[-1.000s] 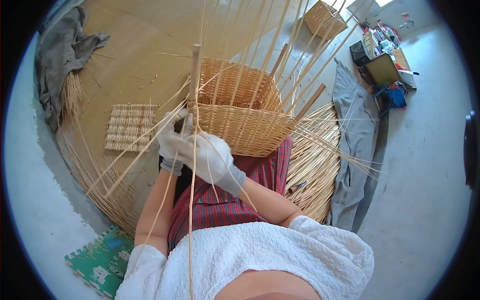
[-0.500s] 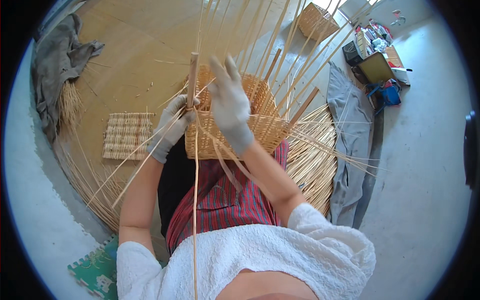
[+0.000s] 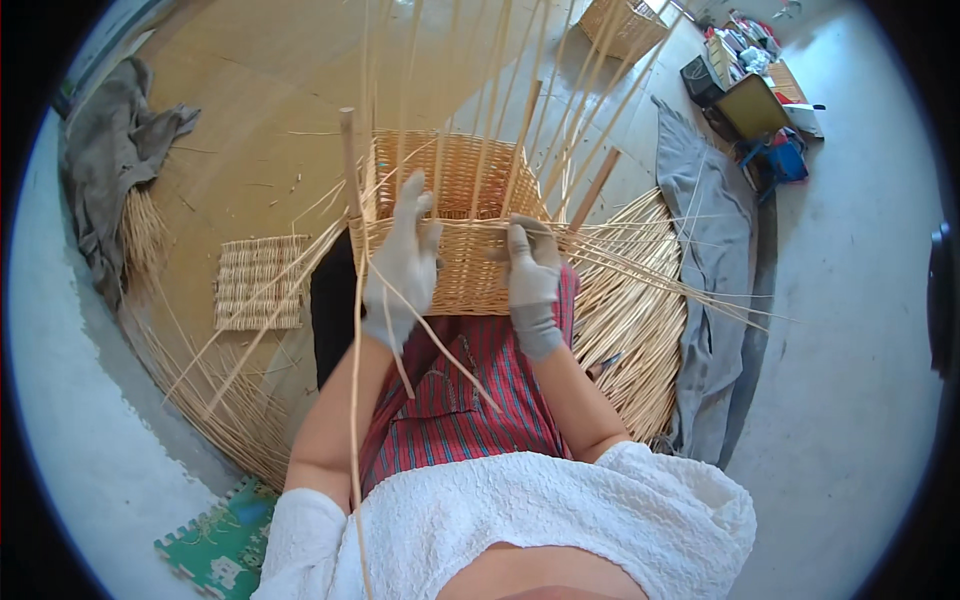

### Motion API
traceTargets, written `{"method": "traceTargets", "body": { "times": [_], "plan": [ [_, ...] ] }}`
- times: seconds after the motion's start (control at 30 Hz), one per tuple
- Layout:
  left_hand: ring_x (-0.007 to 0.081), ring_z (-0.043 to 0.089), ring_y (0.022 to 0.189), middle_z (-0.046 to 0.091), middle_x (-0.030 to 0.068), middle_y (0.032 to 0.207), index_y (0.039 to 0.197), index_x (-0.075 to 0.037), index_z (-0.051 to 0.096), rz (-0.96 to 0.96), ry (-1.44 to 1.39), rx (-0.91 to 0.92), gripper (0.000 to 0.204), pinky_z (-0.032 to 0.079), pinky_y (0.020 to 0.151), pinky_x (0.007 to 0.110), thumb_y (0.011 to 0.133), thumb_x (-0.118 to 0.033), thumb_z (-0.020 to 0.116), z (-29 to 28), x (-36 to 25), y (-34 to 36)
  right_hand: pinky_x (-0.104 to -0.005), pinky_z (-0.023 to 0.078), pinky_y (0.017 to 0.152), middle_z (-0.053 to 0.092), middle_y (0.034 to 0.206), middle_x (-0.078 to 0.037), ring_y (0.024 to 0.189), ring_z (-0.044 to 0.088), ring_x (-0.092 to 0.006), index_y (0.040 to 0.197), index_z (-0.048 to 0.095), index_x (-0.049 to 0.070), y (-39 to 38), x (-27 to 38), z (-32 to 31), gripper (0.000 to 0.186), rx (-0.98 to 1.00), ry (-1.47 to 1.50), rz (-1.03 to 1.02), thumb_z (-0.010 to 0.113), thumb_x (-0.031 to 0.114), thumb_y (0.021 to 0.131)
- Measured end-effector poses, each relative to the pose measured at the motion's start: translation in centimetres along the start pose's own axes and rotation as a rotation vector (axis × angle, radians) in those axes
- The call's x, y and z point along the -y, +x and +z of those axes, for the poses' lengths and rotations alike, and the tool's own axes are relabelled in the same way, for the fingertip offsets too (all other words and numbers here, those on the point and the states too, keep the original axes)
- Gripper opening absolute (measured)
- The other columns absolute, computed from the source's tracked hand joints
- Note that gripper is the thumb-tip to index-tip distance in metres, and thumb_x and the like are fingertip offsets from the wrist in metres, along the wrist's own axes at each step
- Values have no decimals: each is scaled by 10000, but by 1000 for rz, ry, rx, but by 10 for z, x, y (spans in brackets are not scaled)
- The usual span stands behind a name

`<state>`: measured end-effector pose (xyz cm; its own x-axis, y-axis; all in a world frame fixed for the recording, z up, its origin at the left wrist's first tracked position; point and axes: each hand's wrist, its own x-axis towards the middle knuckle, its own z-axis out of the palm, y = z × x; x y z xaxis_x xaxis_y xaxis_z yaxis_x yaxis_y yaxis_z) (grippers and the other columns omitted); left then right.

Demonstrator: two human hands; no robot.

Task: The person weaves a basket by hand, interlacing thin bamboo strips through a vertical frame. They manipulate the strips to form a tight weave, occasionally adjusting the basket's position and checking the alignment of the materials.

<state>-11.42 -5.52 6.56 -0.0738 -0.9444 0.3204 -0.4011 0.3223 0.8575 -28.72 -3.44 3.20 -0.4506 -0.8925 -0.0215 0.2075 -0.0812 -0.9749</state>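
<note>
A rectangular woven wicker basket (image 3: 470, 270) rests on my lap, with long upright stakes rising from its walls. My left hand (image 3: 405, 265), in a pale work glove, lies against the near wall towards the left corner, its fingers stretched up past the rim. Loose weaver ends (image 3: 455, 362) hang beside that hand. At the right of the same wall, my gloved right hand (image 3: 533, 285) is closed round the upper edge. A thick corner stick (image 3: 350, 160) stands at the left, and another corner stick (image 3: 597, 188) leans outward at the right.
A bundle of willow rods (image 3: 630, 330) lies to the right on a grey cloth (image 3: 700, 300). On the left are a flat woven panel (image 3: 260, 285) and a draped grey cloth (image 3: 120, 170). Another basket (image 3: 622, 28) stands far off, near a cluttered pile (image 3: 750, 100). Long rods stick out both sides.
My left hand has left the left corner stick and moved right along the near wall. My right hand has come down and right to the rim. The basket has shifted slightly left.
</note>
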Motion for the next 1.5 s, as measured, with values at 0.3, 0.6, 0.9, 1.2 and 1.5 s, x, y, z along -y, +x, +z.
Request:
{"method": "traceTargets", "body": {
  "times": [0.3, 0.6, 0.9, 1.2, 1.5],
  "plan": [
    [405, 689, 896, 707, 200, 964, 1308, -129, 584, -251, 260, 158, 330, 522, 763, 497, 1033, -310, 598, 13, -15, 31, -371, 541, 911, 686, 1193, -154, 1080, 670, -238, 1530, 379, 28, 49, 19, 4, 551, 312, 102, -601, 494, -5, 993],
    [360, 681, 904, 527, 176, 1355, 1544, -228, 446, 230, 777, 201, 659, 567, 789, 443, 924, -165, 659, 98, -21, -15, -368, 579, 911, 613, 1350, -219, 1079, 689, -279, 1340, 586, 34, 62, 65, -13, 410, 1, -867, -725, 575, -64, 943],
    [372, 680, 920, 505, 194, 1389, 1487, -287, 512, 188, 673, 269, 645, 576, 815, 469, 892, -128, 699, 92, -20, -13, -384, 574, 918, 571, 1436, -234, 1198, 663, -273, 1526, 428, 18, -24, 53, -100, 651, 15, -379, -154, 604, -28, 901],
    [245, 663, 1008, 666, 156, 1108, 1270, 5, 612, -97, 286, -428, 394, 540, 874, 337, 925, -117, 758, -28, 52, -34, -429, 524, 1008, 643, 1324, -203, 1132, 670, -362, 1634, 269, 154, 15, 47, -36, 867, 110, -987, -357, 720, 96, 896],
    [193, 651, 964, 682, 103, 1076, 1309, 10, 563, -319, -768, -328, 355, 549, 884, 318, 1010, -156, 658, -33, 75, -17, -419, 559, 805, 712, 1004, -102, 944, 686, -335, 1153, 742, 129, -83, 30, 83, 275, 554, -620, -641, 734, 97, 880]
  ]
}}
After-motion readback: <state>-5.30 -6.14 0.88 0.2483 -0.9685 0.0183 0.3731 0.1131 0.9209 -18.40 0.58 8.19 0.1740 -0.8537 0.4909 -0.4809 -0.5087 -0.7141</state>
